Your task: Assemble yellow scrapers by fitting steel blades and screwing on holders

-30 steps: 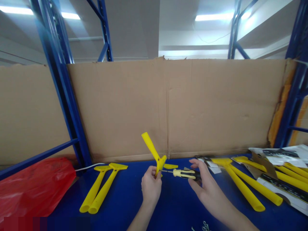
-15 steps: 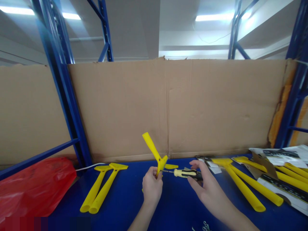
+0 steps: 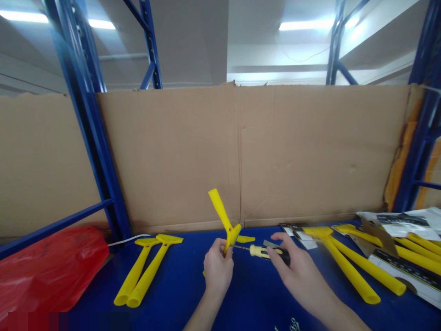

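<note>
My left hand [image 3: 218, 266] grips the head of a yellow plastic scraper [image 3: 220, 211], its hollow handle tilted up and away to the left. From the right, a screwdriver [image 3: 260, 251] with a cream and black handle points at the scraper head; its tip meets the side of the head near my left fingers. My right hand [image 3: 292, 262] has thumb and fingers around the rear of that handle. A thin metal blade [image 3: 267, 243] and a small yellow piece [image 3: 246, 239] lie on the blue table behind the screwdriver.
Two yellow scrapers [image 3: 155, 262] lie to the left, near a red plastic bag [image 3: 51, 266]. More scrapers [image 3: 354, 266] and printed packaging [image 3: 403, 276] are on the right. Several small screws [image 3: 294, 325] sit at the front edge. A cardboard sheet [image 3: 275, 161] stands behind the table.
The scraper's handle has swung slightly to the right and more upright. My right thumb has closed in along the screwdriver handle, which has dipped a little.
</note>
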Available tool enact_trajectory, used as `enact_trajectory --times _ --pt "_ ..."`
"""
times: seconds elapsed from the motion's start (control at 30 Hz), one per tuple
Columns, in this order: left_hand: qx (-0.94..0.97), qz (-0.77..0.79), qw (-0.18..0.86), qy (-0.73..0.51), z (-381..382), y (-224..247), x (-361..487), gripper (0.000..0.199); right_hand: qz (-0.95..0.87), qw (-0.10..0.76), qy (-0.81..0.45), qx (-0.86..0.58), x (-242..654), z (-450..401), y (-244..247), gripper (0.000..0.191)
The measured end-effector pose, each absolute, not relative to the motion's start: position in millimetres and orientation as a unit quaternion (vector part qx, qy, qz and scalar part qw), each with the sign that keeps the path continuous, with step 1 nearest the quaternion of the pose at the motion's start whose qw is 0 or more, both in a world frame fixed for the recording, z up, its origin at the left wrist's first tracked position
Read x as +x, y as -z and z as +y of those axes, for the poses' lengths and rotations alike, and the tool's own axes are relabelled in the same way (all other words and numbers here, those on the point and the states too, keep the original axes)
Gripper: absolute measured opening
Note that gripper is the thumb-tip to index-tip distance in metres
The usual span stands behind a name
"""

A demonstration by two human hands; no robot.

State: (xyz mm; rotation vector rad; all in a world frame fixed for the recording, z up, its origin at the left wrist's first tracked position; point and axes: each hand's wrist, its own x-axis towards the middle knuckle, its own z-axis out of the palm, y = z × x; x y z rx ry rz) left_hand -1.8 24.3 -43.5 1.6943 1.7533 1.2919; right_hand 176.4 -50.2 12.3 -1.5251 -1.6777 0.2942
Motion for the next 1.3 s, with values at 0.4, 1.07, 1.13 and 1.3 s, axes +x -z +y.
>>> enact_trajectory --times 0.4,1.07,1.13,1.3 --pt "0.608 0.635 0.155 -0.450 18.4 37.5 0.3 0.012 -0.723 0.366 -0.060 -0.583 182.8 -54.3 -20.3 0.013" --pt "0.590 0.636 0.175 -0.465 20.0 37.6 -2.2 0.007 -0.663 0.400 -0.188 -0.604 180.9 -45.9 -10.6 0.024" --pt "0.583 0.639 0.173 -0.470 20.6 37.2 -3.5 0.007 -0.686 0.403 -0.162 -0.584 178.4 -48.2 -9.9 0.022" --pt "0.600 0.632 0.132 -0.473 18.6 33.9 -3.9 0.010 -0.716 0.374 -0.159 -0.567 174.2 -55.1 -18.9 0.011"
